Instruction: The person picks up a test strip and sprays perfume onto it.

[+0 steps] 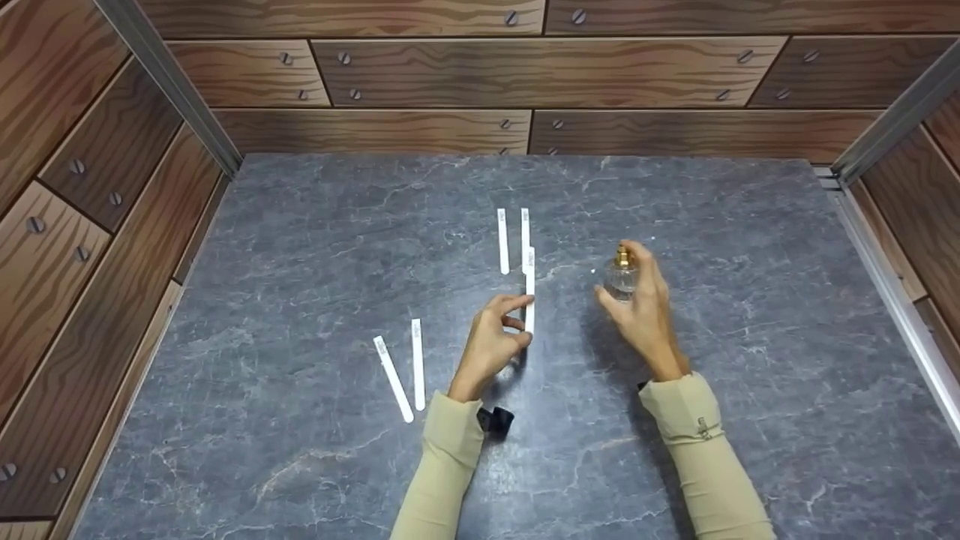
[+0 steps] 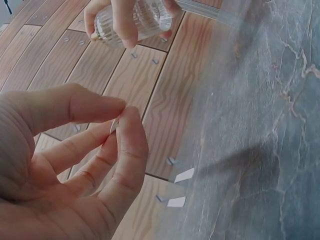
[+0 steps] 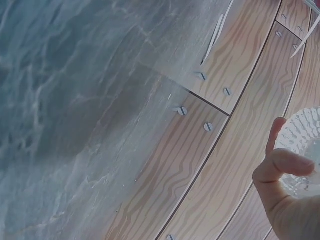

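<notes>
My left hand (image 1: 489, 341) pinches a white perfume test strip (image 1: 530, 281) near its lower end, holding it above the table. In the left wrist view, the thumb and fingertips of the left hand (image 2: 82, 160) meet on the strip, seen nearly edge-on. To the right, my right hand (image 1: 646, 319) grips a clear ribbed glass perfume bottle (image 1: 620, 283) with a gold spray top (image 1: 622, 256). Its index finger lies at the spray top. In the right wrist view, the bottle (image 3: 295, 137) is partly cut off by the frame edge.
Two strips lie behind the left hand, a left one (image 1: 503, 244) and a right one (image 1: 524, 225). Two more, a tilted strip (image 1: 394, 381) and a straighter strip (image 1: 418, 367), lie to its left. Wood-patterned walls (image 1: 525, 71) border the grey marbled table (image 1: 300, 247).
</notes>
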The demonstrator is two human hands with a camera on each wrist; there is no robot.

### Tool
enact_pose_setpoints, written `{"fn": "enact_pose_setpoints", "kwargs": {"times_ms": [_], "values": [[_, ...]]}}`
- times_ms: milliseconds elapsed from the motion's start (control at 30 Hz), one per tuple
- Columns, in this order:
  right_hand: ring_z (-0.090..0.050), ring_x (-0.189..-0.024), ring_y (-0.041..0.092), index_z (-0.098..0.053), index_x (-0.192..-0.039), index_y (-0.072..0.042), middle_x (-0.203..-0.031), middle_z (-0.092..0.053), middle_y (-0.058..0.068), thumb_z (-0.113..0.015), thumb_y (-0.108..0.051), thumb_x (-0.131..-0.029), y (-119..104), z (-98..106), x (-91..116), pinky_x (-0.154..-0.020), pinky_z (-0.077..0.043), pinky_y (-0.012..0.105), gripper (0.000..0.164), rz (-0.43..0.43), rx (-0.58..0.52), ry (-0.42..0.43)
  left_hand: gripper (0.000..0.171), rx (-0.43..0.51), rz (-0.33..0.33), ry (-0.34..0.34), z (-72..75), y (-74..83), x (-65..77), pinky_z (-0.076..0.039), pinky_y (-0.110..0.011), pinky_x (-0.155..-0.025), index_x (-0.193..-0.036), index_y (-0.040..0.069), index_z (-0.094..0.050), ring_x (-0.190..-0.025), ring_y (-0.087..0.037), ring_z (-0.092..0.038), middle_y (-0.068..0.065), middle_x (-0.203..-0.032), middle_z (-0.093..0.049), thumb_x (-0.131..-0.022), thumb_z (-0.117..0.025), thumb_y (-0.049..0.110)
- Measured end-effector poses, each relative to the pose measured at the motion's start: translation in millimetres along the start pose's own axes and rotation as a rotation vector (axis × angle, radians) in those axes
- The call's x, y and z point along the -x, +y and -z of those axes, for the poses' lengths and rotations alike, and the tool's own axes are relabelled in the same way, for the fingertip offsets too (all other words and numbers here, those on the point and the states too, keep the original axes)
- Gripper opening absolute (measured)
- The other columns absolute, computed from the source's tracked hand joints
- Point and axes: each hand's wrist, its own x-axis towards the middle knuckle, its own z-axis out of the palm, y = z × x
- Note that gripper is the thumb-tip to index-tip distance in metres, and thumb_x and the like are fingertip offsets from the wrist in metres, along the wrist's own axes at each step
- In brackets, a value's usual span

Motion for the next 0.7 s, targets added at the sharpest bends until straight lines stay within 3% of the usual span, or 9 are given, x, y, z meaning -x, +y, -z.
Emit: {"fn": "enact_pose_setpoints", "kwargs": {"times_ms": [700], "values": [[-0.060, -0.097, 0.045, -0.047, -0.132, -0.001, -0.113, -0.058, 0.031, -0.078, 0.012, -0.074, 3.0, -15.6, -3.4, -0.083, -0.053, 0.061, 0.067, 0.015, -0.001, -0.085, 0.058, -0.110, -0.045, -0.030, -4.0, 10.2, -9.5, -0.050, -0.020, -0.055, -0.133, -0.004, -0.064, -0.092, -0.020, -0.065, -0.012, -0.128, -0.059, -0.078, -0.058, -0.021]]}}
